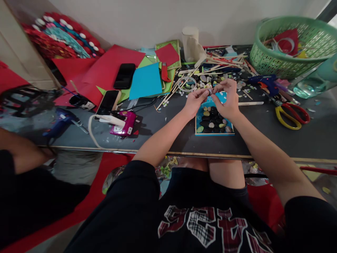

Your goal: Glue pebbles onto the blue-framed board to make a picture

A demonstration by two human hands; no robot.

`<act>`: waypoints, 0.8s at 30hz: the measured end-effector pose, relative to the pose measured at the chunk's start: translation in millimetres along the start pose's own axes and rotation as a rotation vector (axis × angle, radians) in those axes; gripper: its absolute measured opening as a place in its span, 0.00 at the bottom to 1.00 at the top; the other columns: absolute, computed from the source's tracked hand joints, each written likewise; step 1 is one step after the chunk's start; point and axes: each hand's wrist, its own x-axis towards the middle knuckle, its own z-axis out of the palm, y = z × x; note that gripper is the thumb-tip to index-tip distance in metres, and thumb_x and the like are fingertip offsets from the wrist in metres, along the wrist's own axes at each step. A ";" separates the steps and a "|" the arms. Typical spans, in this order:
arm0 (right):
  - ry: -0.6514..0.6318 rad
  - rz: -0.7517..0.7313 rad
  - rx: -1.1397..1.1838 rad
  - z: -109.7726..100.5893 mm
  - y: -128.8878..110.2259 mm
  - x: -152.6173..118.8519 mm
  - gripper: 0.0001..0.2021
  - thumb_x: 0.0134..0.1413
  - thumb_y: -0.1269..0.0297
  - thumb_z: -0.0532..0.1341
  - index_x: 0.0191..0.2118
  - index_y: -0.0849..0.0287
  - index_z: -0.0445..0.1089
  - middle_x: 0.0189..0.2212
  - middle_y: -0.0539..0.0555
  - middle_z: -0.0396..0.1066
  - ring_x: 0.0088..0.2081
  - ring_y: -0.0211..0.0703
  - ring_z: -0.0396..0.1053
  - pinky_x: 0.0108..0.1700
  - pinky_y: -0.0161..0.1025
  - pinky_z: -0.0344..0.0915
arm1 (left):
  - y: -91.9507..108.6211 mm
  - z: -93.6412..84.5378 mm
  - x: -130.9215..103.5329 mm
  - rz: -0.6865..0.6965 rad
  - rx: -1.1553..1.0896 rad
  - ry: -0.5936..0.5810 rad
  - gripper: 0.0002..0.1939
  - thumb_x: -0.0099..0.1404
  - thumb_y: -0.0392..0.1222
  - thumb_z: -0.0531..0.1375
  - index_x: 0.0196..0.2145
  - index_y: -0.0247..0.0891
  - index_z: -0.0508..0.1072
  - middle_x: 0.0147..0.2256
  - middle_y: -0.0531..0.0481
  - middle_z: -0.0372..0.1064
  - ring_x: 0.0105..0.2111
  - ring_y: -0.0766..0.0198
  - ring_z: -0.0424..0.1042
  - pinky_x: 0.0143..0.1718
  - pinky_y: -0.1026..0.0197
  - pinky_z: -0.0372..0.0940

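My left hand (196, 101) and my right hand (228, 100) meet above a small blue board (198, 121). A small greyish pebble (210, 90) is pinched between the fingertips of both hands. Below them, the board has thin wooden strips along its edges. Rows of black pebbles (210, 123), with a few pale, green and yellowish ones, cover its near part. White lines are drawn on the bare blue far part, which my hands partly hide. Loose pebbles (202, 79) lie scattered just beyond my fingers, beside a roll of clear tape (187, 84).
Scissors (292, 116) and a blue glue gun (265, 84) lie to the right, before a green basket (284, 66). Thin wooden sticks (223, 65) are heaped behind. Coloured paper (146, 81), phones (124, 76) and a purple power strip (123, 123) are leftward. Another person's arm (23, 151) rests far left.
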 end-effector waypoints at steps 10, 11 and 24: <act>-0.077 -0.080 0.036 -5.7 -7.7 2.6 0.22 0.72 0.43 0.49 0.61 0.51 0.52 0.44 0.57 0.72 0.44 0.53 0.73 0.53 0.59 0.70 | 2.8 -3.0 -0.3 -0.021 0.022 -0.035 0.12 0.59 0.49 0.75 0.33 0.39 0.83 0.25 0.55 0.70 0.24 0.72 0.61 0.28 0.66 0.58; -0.079 -0.082 0.034 -5.7 -8.0 2.7 0.22 0.72 0.43 0.48 0.61 0.51 0.51 0.45 0.57 0.72 0.45 0.53 0.73 0.53 0.59 0.70 | 3.2 -2.8 -0.4 -0.028 0.030 -0.035 0.12 0.59 0.49 0.75 0.34 0.38 0.83 0.25 0.55 0.69 0.24 0.72 0.61 0.28 0.66 0.58; -0.092 -0.105 0.037 -5.8 -14.0 3.2 0.21 0.73 0.45 0.46 0.61 0.52 0.53 0.42 0.57 0.71 0.42 0.52 0.72 0.50 0.57 0.72 | -1.4 -4.7 -0.4 -0.012 0.005 -0.087 0.18 0.55 0.56 0.76 0.33 0.40 0.82 0.22 0.56 0.65 0.23 0.71 0.60 0.26 0.66 0.56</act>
